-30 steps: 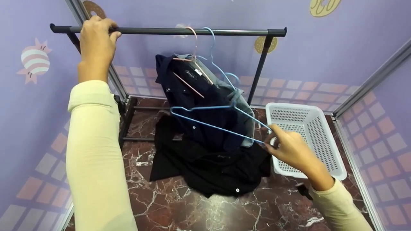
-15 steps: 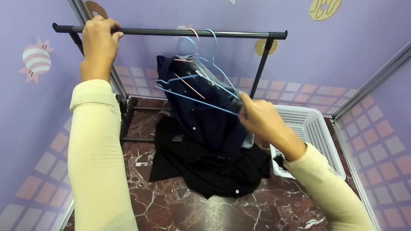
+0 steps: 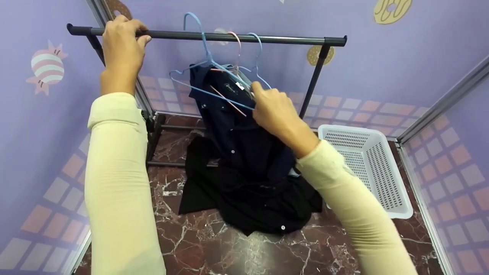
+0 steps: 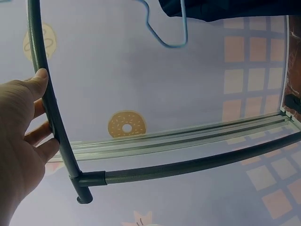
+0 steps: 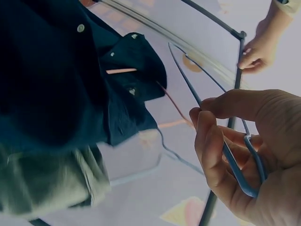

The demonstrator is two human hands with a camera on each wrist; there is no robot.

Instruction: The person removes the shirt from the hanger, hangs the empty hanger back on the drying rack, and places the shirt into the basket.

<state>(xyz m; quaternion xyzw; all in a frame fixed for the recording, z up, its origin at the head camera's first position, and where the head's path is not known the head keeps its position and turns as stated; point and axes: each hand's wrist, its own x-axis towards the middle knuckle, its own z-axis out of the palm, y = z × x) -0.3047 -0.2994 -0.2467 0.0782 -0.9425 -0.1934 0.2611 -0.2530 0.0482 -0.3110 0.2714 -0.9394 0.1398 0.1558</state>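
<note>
My left hand (image 3: 124,53) grips the dark rail (image 3: 172,35) of a clothes rack near its left end; fingers and thumb wrap the bar in the left wrist view. At its right corner, a bare blue hanger (image 3: 210,62) is held by my right hand (image 3: 275,112). The hook overlaps the rail in the head view, its tip showing above the bar. Behind it, a navy shirt (image 3: 244,137) hangs on a pink hanger (image 3: 239,47). Another blue hanger (image 3: 259,53) carries a grey-blue garment (image 5: 51,181), mostly hidden by the shirt in the head view.
Black clothing (image 3: 248,206) lies on the marbled floor (image 3: 198,244) below the hanging shirt. To the right, against the wall, sits a white perforated basket (image 3: 382,172). The rack's right post (image 3: 314,78) stands between the hanging clothes and the basket.
My right hand has moved up and left with the blue hanger, from near the basket to the front of the navy shirt, bringing the hook to the rail. My left hand stays on the rail.
</note>
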